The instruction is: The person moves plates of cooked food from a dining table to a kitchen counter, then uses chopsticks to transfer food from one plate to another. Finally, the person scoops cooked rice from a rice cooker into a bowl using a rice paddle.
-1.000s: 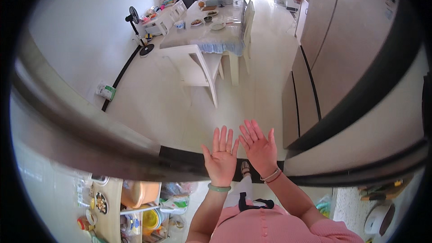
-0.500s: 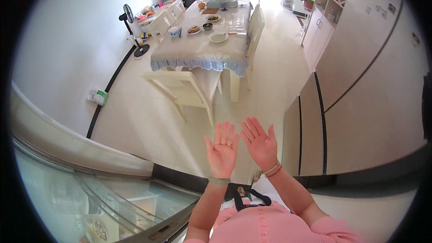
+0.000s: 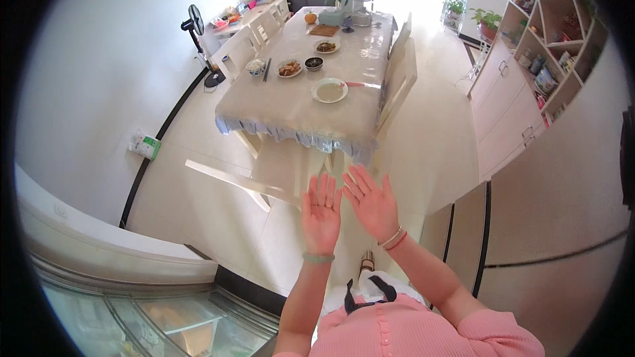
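My left hand [image 3: 321, 218] is held out palm up, fingers stretched, with a ring and a green bangle; nothing lies in it. Beside it, my right hand [image 3: 373, 206] is also palm up with spread fingers, bare of any object, bracelets at its wrist. The two hands are close but apart. Just beyond them stands a cream chair [image 3: 264, 178] at the near end of a dining table [image 3: 264, 102] with a clear cover and blue ruffled edge. On the table are a soup plate [image 3: 329, 90], a plate of food [image 3: 289, 69], a dark bowl [image 3: 313, 63] and a rice bowl [image 3: 255, 67].
A black fan [image 3: 196, 26] stands by the left wall, with a white-green package [image 3: 144, 145] on the floor. At right are a large refrigerator [image 3: 555, 205] and a shelf cabinet [image 3: 509, 92]. A glass sliding door [image 3: 165, 317] is at lower left. Tiled floor [image 3: 436, 125] runs along the table's right.
The table, chair and cabinet appear nearer, and the refrigerator has slid lower right, as I have moved forward. Both hands stay raised, palms up and without anything in them.
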Tool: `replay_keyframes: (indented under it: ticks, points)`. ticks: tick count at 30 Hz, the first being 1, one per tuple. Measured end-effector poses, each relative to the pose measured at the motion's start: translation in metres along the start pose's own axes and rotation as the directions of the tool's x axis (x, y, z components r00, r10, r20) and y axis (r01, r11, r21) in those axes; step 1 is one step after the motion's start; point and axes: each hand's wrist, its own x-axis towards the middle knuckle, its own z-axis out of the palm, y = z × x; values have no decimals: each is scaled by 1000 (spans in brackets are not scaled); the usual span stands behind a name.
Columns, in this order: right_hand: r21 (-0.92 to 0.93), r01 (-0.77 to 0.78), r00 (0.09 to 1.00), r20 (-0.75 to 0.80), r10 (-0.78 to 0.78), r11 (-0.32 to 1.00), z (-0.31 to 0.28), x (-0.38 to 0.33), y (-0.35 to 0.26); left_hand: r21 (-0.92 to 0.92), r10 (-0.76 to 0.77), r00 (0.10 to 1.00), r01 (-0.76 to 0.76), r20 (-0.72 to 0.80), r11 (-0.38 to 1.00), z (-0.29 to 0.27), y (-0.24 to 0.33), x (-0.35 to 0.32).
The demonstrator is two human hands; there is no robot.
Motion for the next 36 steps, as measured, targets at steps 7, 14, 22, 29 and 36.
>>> replay_keyframes:
  ticks: [7, 14, 22, 29, 36]
  points:
    - [35, -80, 996, -26, 81, 996, -8, 124, -36, -35, 83, 996, -84, -43, 996, 7, -15, 116]
    - [65, -106, 993, -43, 109, 992, -37, 264, -45, 35, 121, 987, -118, -103, 992, -8, -6, 256]
    - [-81, -75, 967, -251, 52, 994, -88, 488, -39, 92, 128, 963, -109, -237, 990, -65, 30, 474]
    - [-142, -78, 883, -469, 2, 987, -155, 646, -35, 138, 111, 924, -65, -366, 988, -141, 60, 629]
    - [-254, -252, 776, -630, 39, 934, -193, 728, -37, 188, 97, 896, -16, -433, 982, -174, 72, 705]
